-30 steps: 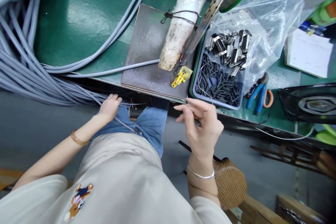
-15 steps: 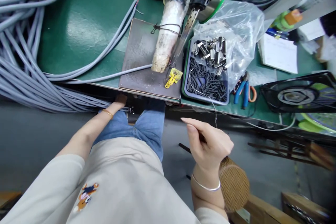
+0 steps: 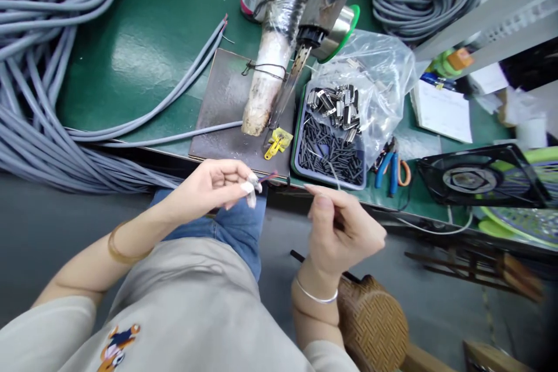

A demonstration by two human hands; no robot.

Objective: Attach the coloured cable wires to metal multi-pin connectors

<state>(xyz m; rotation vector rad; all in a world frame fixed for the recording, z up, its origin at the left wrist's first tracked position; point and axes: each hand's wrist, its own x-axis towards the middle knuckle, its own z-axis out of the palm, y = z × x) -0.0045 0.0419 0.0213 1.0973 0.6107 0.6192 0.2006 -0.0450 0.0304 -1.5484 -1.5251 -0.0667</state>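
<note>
My left hand (image 3: 220, 186) is pinched at the bench edge around a cable end, whose thin coloured wires (image 3: 268, 176) stick out to the right. Facing it from the right, my right hand (image 3: 342, 232) has thumb and forefinger pressed together on a thin pale strand (image 3: 335, 173). Just beyond lies a tray (image 3: 300, 171) of short black tubes (image 3: 329, 157) and metal connectors (image 3: 337, 106). A yellow clip (image 3: 275, 144) rests on the brown board (image 3: 213, 128), beside the white-wrapped pipe (image 3: 264, 90) and the soldering iron (image 3: 290, 84).
Grey cables (image 3: 39, 93) fill the left side and trail over the bench edge. Right of the tray are pliers (image 3: 392, 170), a paper pad (image 3: 442, 113) and a black fan (image 3: 479, 177). A woven stool (image 3: 377, 325) stands at lower right.
My left hand has risen from below the bench edge with a cable end in its fingers. My right hand stays closed, slightly further left. The view has shifted a little.
</note>
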